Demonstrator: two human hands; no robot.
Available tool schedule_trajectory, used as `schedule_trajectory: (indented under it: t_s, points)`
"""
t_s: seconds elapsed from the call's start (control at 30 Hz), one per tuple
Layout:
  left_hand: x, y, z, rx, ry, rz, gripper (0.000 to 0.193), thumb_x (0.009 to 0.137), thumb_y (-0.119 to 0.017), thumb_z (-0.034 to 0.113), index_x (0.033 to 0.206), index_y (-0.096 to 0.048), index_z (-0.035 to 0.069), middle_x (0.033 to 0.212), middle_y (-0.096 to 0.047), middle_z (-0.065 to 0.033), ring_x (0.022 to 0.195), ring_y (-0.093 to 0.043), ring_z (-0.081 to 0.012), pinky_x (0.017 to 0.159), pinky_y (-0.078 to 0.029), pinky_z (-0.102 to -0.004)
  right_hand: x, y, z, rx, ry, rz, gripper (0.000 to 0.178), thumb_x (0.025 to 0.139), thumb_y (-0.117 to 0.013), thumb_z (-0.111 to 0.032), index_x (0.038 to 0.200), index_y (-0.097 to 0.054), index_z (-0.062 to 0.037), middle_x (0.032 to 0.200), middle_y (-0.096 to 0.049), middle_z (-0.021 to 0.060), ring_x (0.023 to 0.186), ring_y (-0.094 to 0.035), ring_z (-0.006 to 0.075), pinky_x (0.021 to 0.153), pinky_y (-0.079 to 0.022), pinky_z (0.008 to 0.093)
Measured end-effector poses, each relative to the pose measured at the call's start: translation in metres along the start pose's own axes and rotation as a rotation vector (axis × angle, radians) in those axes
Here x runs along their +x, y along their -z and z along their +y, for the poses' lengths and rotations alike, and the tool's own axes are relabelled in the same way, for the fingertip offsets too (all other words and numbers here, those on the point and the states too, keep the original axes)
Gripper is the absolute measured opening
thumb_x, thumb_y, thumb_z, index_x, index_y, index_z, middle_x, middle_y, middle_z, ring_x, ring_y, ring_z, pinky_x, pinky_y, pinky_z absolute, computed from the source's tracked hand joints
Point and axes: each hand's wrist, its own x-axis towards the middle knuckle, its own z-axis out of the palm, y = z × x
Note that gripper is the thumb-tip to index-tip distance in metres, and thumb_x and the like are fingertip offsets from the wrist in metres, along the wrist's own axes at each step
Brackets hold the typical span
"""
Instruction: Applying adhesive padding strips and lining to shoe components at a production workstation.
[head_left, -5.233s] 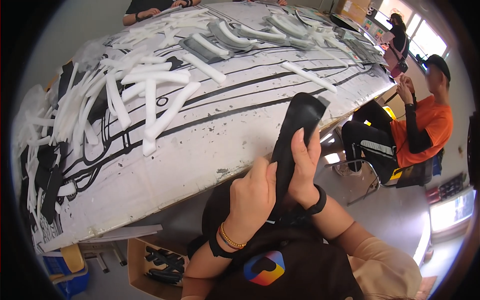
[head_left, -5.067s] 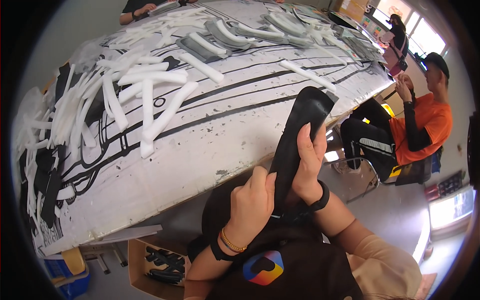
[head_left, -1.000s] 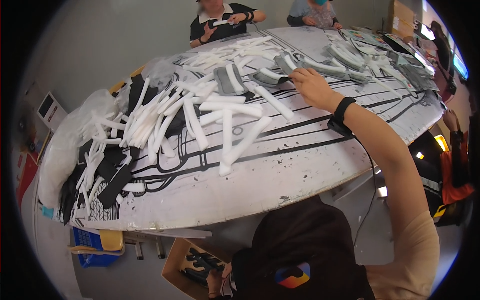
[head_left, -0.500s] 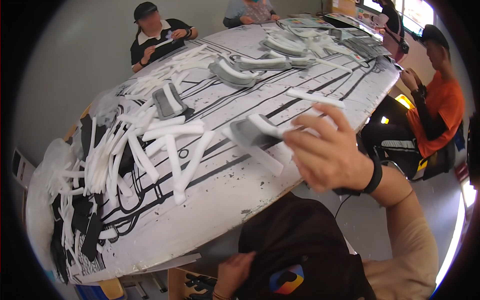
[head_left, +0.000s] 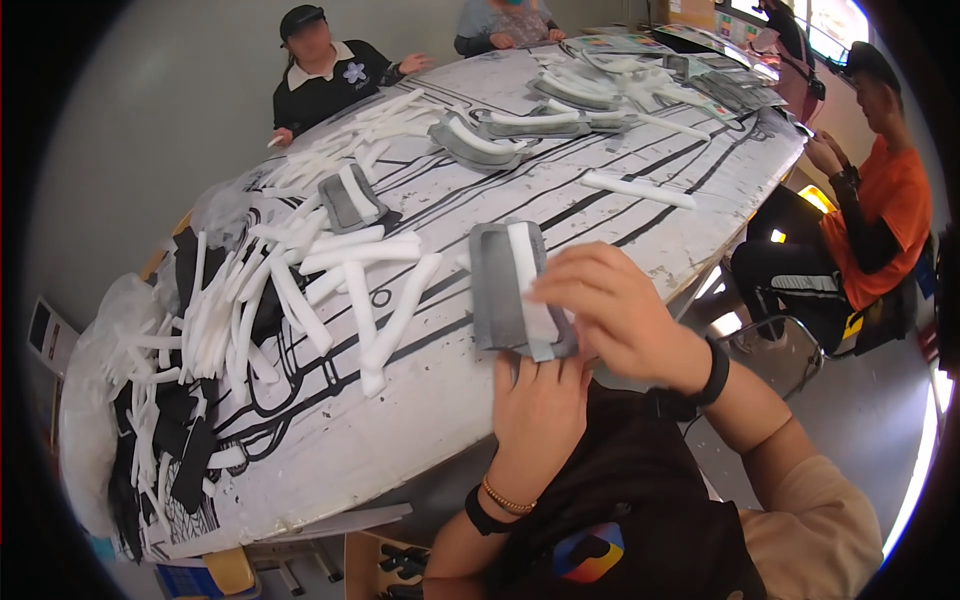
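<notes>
A grey curved pad (head_left: 492, 290) with a white foam strip (head_left: 523, 258) along it is held up at the table's near edge. My left hand (head_left: 540, 412) grips the pad's lower edge from below, fingers bent over the rim. My right hand (head_left: 615, 315) is closed at the pad's right side, with its fingertips over the strip; its thumb is partly hidden. Left of the pad, loose white foam strips (head_left: 400, 312) lie in a heap on the table. A similar grey pad with a strip (head_left: 350, 198) lies beyond them.
The white table (head_left: 330, 440) has black line drawings and chipped paint. More grey pads (head_left: 475, 150) lie farther off, and black pieces (head_left: 192, 465) and a clear plastic bag (head_left: 105, 350) at the left. People sit across and at the right (head_left: 875, 220); a lone strip (head_left: 638, 190) lies ahead.
My left hand has come up from below the table edge and taken hold of the pad. The pad is turned upright and nearer; my right hand has moved down and left. The person opposite lowered an arm.
</notes>
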Motion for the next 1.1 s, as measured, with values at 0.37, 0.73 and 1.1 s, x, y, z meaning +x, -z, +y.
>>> schedule_trajectory:
  t_s: [0.37, 0.73, 1.1]
  points:
    - [0.004, 0.007, 0.001, -0.024, 0.002, -0.052, 0.052, 0.085, -0.074, 0.025, 0.13, -0.062, 0.003, 0.118, -0.062, -0.0103, 0.106, -0.056, -0.031, 0.098, -0.042, -0.0449, 0.006, -0.025, 0.068, 0.071, 0.071, -0.383, 0.069, 0.066, -0.063, 0.007, 0.127, -0.068, -0.0232, 0.152, -0.046, 0.0094, 0.143, -0.036, 0.039, 0.115, -0.034, 0.0513]
    - [0.002, 0.012, -0.005, -0.122, -0.024, 0.054, 0.021, 0.084, -0.072, 0.014, 0.099, -0.062, 0.004, 0.104, -0.063, -0.0104, 0.099, -0.057, -0.0321, 0.087, -0.046, -0.0436, 0.013, 0.008, 0.057, -0.105, 0.058, -0.199, 0.061, 0.064, -0.064, 0.006, 0.122, -0.065, -0.0143, 0.129, -0.063, 0.0047, 0.133, -0.049, 0.0296, 0.107, -0.041, 0.0452]
    - [-0.063, 0.121, -0.089, 0.265, 0.268, -0.139, 0.015, 0.077, -0.06, -0.006, 0.088, -0.062, 0.002, 0.085, -0.055, -0.0154, 0.086, -0.056, -0.0347, 0.073, -0.047, -0.0436, -0.022, 0.007, 0.02, -0.266, 0.047, -0.15, 0.051, 0.062, -0.071, -0.005, 0.112, -0.066, -0.0121, 0.103, -0.067, 0.0023, 0.117, -0.06, 0.0244, 0.104, -0.044, 0.0458]
